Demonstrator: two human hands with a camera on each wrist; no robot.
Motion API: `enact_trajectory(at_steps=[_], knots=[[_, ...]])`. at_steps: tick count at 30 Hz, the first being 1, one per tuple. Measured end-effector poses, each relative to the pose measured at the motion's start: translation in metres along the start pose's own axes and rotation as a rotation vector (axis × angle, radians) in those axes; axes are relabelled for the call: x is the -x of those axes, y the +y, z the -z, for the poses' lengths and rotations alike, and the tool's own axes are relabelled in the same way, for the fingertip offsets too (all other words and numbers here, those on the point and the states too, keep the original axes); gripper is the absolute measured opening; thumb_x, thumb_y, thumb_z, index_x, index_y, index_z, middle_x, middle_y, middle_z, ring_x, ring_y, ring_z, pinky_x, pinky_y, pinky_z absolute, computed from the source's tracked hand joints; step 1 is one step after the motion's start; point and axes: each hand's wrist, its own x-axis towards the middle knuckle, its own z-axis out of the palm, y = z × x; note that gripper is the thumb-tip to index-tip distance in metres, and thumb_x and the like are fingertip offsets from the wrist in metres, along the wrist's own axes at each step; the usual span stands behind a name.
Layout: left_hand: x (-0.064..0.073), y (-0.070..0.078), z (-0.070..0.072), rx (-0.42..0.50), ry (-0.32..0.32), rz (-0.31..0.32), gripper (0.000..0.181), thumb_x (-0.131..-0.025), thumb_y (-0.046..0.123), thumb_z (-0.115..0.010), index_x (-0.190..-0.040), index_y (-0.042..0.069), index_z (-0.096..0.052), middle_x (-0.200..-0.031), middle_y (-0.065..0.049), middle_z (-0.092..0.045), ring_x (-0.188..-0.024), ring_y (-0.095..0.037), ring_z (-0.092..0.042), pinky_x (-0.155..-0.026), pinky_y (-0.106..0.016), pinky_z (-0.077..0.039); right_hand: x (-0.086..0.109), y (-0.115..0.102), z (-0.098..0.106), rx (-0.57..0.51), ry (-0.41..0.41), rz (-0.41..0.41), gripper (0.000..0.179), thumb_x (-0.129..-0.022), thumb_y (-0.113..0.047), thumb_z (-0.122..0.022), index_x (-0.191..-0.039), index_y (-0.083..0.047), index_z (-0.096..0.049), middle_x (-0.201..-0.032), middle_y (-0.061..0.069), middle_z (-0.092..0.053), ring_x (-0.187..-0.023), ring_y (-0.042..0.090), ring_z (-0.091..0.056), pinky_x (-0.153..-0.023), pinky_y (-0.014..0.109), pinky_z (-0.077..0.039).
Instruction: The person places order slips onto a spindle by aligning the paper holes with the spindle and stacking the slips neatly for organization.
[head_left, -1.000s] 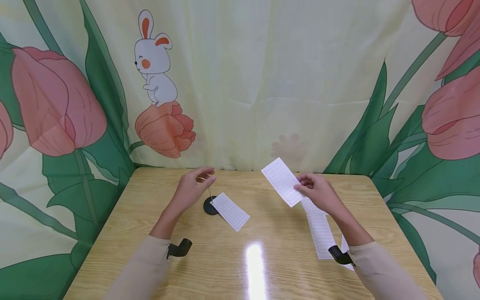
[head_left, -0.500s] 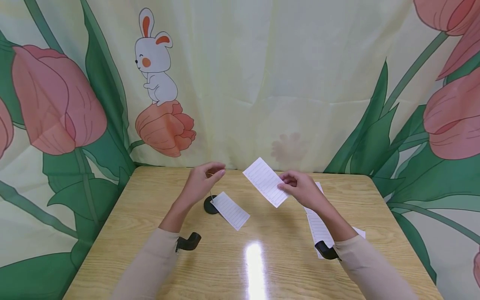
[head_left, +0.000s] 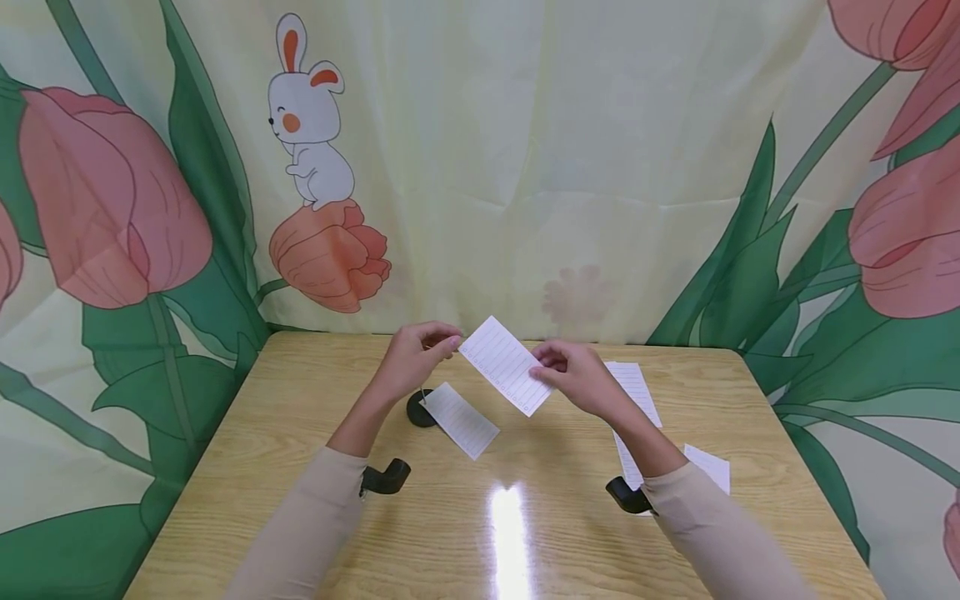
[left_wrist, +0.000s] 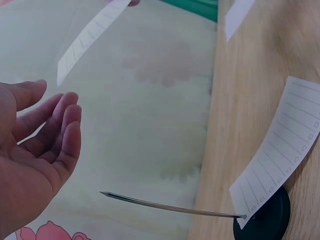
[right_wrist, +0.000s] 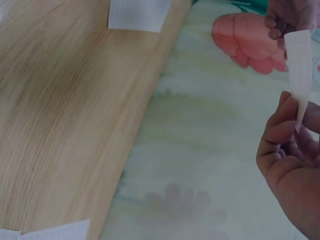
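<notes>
My right hand (head_left: 579,381) pinches a white lined paper slip (head_left: 501,362) by its lower right edge and holds it tilted above the table; the right wrist view shows this slip (right_wrist: 299,55) nearly edge-on between thumb and fingers. My left hand (head_left: 411,358) is at the slip's far left corner, fingers loosely bent; in the left wrist view a small gap separates them from it. Below that hand stands a paper spike (left_wrist: 170,207) with a round black base (head_left: 420,409). Another lined slip (head_left: 462,422) is pierced near one corner and lies low on the spike.
More lined slips (head_left: 634,387) lie on the right of the wooden table (head_left: 300,417), partly under my right forearm; one slip (head_left: 709,469) is farther right. A curtain (head_left: 480,167) printed with tulips and a rabbit hangs behind the table's back edge.
My right hand has carried its slip leftward from above the other slips toward my left hand. The left hand has shifted right and slightly up, above the spike.
</notes>
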Motion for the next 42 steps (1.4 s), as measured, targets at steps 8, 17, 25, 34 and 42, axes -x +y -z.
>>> enact_trajectory(at_steps=[8,17,25,34,42], knots=[[-0.002,0.002,0.0,0.005,-0.004,0.031,0.015,-0.1,0.012,-0.068,-0.108,0.003,-0.077,-0.096,-0.013,-0.073,-0.086,-0.026,-0.065,-0.07,-0.025,-0.051,-0.005,-0.007,-0.006,0.018,-0.006,-0.001,0.02,-0.095,-0.009,-0.074,-0.112,0.0,-0.07,-0.099,0.012,-0.072,-0.089,0.018,-0.069,-0.076,0.027,-0.055],[0.0,-0.002,0.007,-0.054,0.025,0.016,0.014,-0.101,0.012,-0.068,-0.105,0.004,-0.078,-0.093,-0.017,-0.071,-0.082,-0.021,-0.06,-0.067,-0.026,-0.048,-0.011,-0.008,-0.016,-0.023,-0.014,0.0,0.021,-0.095,-0.009,-0.074,-0.113,0.002,-0.07,-0.1,0.013,-0.073,-0.091,0.019,-0.069,-0.079,0.027,-0.056],[0.005,-0.011,0.022,-0.09,0.041,0.034,0.014,-0.101,0.012,-0.067,-0.107,0.005,-0.078,-0.099,-0.012,-0.074,-0.089,-0.03,-0.067,-0.077,-0.031,-0.055,-0.023,-0.006,-0.037,-0.086,-0.025,-0.014,0.018,-0.095,-0.006,-0.073,-0.111,0.002,-0.07,-0.096,0.012,-0.073,-0.084,0.014,-0.068,-0.076,0.026,-0.054],[0.01,-0.026,0.033,-0.115,0.064,0.065,0.014,-0.101,0.009,-0.067,-0.107,0.003,-0.078,-0.097,-0.014,-0.075,-0.087,-0.027,-0.068,-0.074,-0.027,-0.055,-0.034,-0.003,-0.057,-0.114,-0.007,-0.016,0.017,-0.096,-0.005,-0.071,-0.112,0.003,-0.07,-0.097,0.013,-0.072,-0.085,0.015,-0.069,-0.076,0.026,-0.055],[0.016,-0.035,0.031,-0.138,0.064,0.125,0.016,-0.102,0.012,-0.066,-0.109,0.002,-0.077,-0.096,-0.013,-0.074,-0.086,-0.023,-0.065,-0.072,-0.029,-0.053,-0.038,0.002,-0.066,-0.105,0.003,-0.059,0.016,-0.097,-0.007,-0.071,-0.111,0.0,-0.071,-0.096,0.01,-0.072,-0.085,0.014,-0.067,-0.077,0.026,-0.054]])
